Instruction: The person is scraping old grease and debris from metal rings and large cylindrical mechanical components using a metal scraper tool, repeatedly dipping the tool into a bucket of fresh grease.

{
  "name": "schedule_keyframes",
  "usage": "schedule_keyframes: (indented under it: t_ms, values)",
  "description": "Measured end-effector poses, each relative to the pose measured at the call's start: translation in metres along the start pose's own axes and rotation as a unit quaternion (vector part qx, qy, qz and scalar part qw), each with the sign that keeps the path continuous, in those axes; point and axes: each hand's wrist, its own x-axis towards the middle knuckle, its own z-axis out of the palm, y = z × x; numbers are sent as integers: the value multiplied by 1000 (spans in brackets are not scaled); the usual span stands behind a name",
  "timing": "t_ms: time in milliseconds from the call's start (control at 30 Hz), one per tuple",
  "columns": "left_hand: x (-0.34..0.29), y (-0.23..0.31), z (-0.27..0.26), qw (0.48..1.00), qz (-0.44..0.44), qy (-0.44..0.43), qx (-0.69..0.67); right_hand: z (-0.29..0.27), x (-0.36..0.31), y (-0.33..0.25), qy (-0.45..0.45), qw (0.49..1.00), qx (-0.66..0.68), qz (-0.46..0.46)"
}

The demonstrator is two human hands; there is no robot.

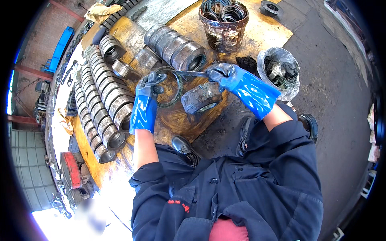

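Note:
My left hand (148,89), in a blue rubber glove, is closed on a thin dark ring (177,97) that hangs above the oily board. My right hand (226,75), gloved the same way, grips one end of a narrow dark flat strip (193,74). The strip runs left to the ring's upper edge; whether it joins the ring or is a separate tool, I cannot tell. Just below my hands, a thick greasy metal ring (202,98) lies on the board. Beyond it, a row of large metal rings (176,47) rests on its side.
Long rows of metal rings (107,86) fill the left of the yellow board (197,125). A grimy bucket (223,34) of thin rings stands at the far side. To the right sits a bag-lined container (277,72) with black residue. A dark spool (271,8) lies behind.

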Motion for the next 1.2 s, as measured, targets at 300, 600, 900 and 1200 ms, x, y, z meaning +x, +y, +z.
schedule_keyframes:
  t_ms: [300, 600, 900, 1200]
  values:
    - [30, -11, -14, 995, -37, 25, -94, -4, 13, 12, -39, 982, 156, 103]
    - [38, -13, -33, 991, -18, -44, -127, -5, 17, 12, -53, 923, 292, 244]
    - [37, -6, -40, 977, 9, -115, -182, 7, 0, -20, 17, 882, 351, 314]
    - [38, -4, -40, 972, 36, -107, -206, 16, -1, -10, -12, 836, 423, 350]
